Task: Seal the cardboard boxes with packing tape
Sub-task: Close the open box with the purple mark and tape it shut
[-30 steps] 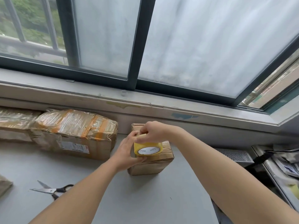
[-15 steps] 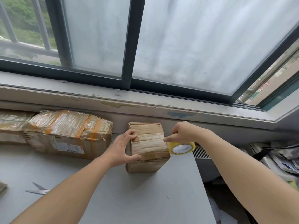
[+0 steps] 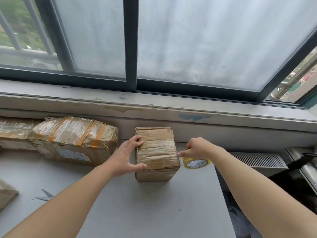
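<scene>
A small brown cardboard box [image 3: 156, 152] stands on the grey table [image 3: 154, 212] near the wall, with clear tape stretched across its top. My left hand [image 3: 125, 157] grips the box's left side, fingers on the top edge and thumb at the front corner. My right hand [image 3: 197, 149] holds the yellow tape roll [image 3: 196, 163] just off the box's right edge, with one fingertip at the box's top right corner. The roll hangs below the hand, over the table's right side.
A larger taped box [image 3: 73, 138] lies to the left against the wall, with another wrapped parcel [image 3: 13, 129] beyond it. Scissors [image 3: 45, 195] lie at the front left, partly hidden by my left arm. A box corner [image 3: 6, 194] shows at the far left. The table ends on the right.
My right hand carried the tape roll from on top of the box to past its right edge and lower. My left hand shifted from the roll to gripping the box's left side.
</scene>
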Available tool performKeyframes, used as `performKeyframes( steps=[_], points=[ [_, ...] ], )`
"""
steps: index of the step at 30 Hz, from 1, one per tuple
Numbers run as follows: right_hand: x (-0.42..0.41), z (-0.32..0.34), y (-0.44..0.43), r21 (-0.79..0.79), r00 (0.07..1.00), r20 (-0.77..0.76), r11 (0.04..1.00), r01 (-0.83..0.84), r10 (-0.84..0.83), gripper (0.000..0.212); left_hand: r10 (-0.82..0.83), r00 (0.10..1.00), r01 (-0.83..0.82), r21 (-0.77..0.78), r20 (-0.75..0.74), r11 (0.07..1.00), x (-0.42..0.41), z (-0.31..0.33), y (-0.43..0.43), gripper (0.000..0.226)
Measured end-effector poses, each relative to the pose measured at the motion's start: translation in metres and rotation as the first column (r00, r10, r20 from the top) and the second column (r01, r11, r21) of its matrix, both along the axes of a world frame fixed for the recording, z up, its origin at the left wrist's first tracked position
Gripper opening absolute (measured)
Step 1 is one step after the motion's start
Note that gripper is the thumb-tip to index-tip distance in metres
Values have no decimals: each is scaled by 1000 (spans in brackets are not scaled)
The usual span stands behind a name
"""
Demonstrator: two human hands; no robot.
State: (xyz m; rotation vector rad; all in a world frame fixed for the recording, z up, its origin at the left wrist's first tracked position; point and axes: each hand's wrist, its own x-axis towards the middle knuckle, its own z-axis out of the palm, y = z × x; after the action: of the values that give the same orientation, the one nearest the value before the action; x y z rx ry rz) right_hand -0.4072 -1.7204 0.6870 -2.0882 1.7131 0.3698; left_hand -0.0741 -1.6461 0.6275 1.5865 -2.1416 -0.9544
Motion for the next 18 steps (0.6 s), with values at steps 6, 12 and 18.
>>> performKeyframes(
  steps=[6, 12, 18],
  points=[
    [-5, -15, -10, 34, 996, 58, 997, -71, 69, 80, 142, 976, -135, -55, 164, 989, -31, 14, -10, 84],
    [-10, -35, -7, 89, 992, 105, 992, -84, 75, 79, 251, 953, -223, -166, 169, 960, -47, -14, -7, 78],
    [-16, -36, -3, 90, 980, 198, 995, -44, 25, 73, 189, 887, -112, -201, 420, 973, -55, 5, -12, 74]
  ],
)
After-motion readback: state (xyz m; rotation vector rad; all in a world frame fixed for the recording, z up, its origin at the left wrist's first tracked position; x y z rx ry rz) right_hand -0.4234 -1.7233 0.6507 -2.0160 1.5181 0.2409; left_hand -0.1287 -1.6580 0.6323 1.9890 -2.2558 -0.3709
